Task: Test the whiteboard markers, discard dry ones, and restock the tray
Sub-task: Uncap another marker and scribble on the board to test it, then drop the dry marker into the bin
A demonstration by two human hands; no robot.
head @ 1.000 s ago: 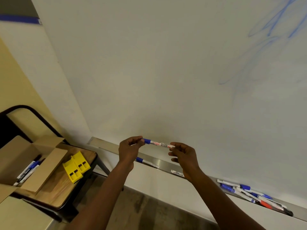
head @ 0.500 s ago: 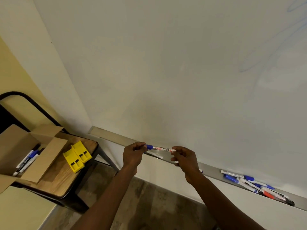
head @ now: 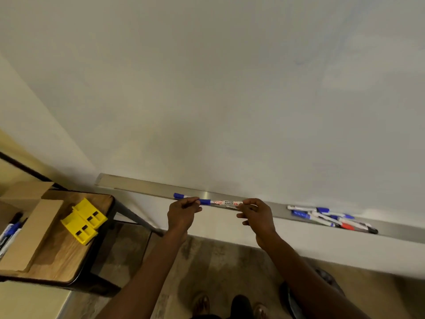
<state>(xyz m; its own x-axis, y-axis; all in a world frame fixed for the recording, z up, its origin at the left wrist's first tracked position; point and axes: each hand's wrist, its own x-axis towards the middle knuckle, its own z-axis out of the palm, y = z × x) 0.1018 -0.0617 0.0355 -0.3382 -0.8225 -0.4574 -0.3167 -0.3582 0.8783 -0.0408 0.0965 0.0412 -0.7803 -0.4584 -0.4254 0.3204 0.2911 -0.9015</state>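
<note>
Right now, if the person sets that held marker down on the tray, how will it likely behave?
The marker looks like a slim, stiff cylinder, so probably light and rigid. Being round, it could roll along the smooth metal tray, though markers already lying there suggest it would settle.

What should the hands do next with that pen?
Probably pull the blue cap off. The left hand pinches the cap end, the right hand pinches the other end of the marker, and the cap looks still on, so it cannot be tested yet.
</note>
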